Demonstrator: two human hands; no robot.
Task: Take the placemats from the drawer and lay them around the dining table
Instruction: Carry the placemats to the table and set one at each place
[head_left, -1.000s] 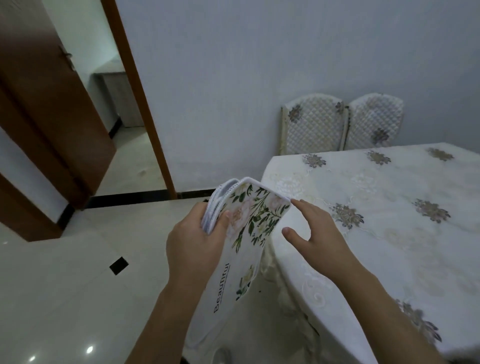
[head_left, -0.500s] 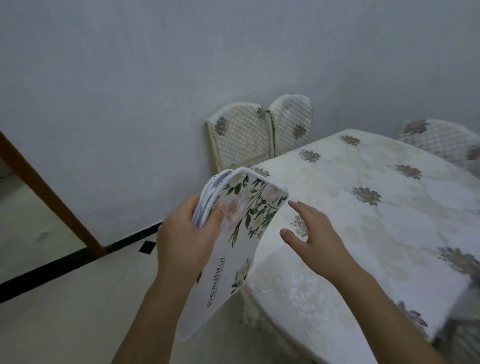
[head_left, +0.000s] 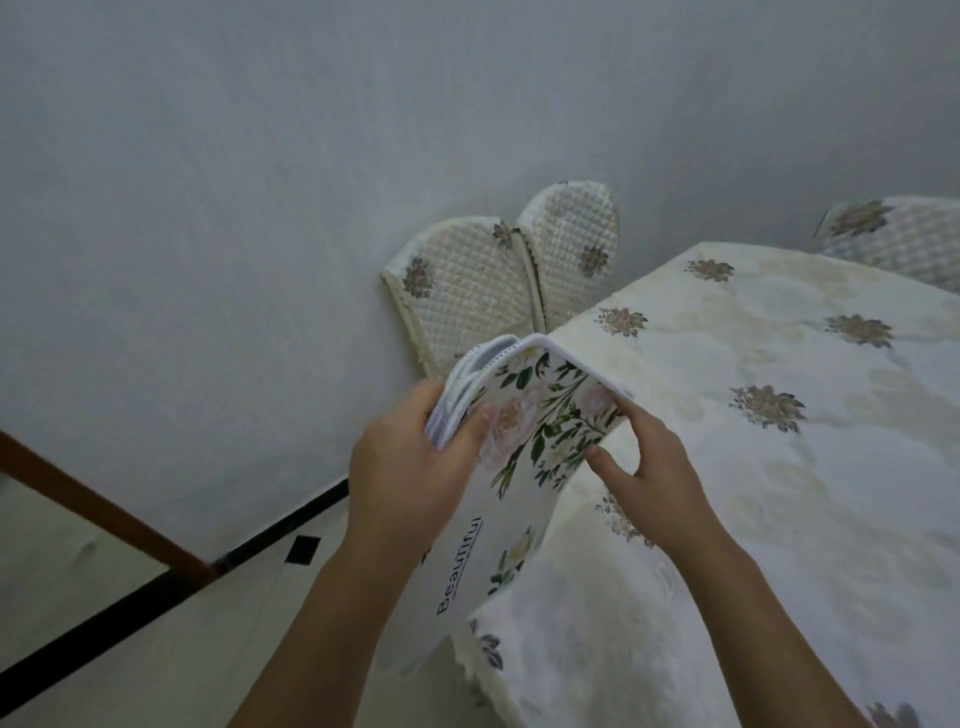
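Observation:
My left hand (head_left: 410, 478) grips a stack of white placemats (head_left: 524, 441) printed with green leaves, pale flowers and the word "Beautiful". The stack stands on edge just off the near corner of the dining table (head_left: 779, 467), which wears a cream cloth with grey-brown flower motifs. My right hand (head_left: 649, 483) touches the right edge of the front placemat, fingers behind it and thumb in front. The lower end of the stack hangs down past the table's corner.
Two quilted chair backs (head_left: 498, 275) lean against the grey wall behind the table's far corner. A third chair (head_left: 898, 234) stands at the far right. Pale tiled floor with a black border strip (head_left: 156, 597) and a brown door frame (head_left: 88, 499) lies on the left.
The view has swung right, away from the doorway and toward the table. My right hand has moved from hovering open to taking the front placemat's right edge. My left hand keeps its grip.

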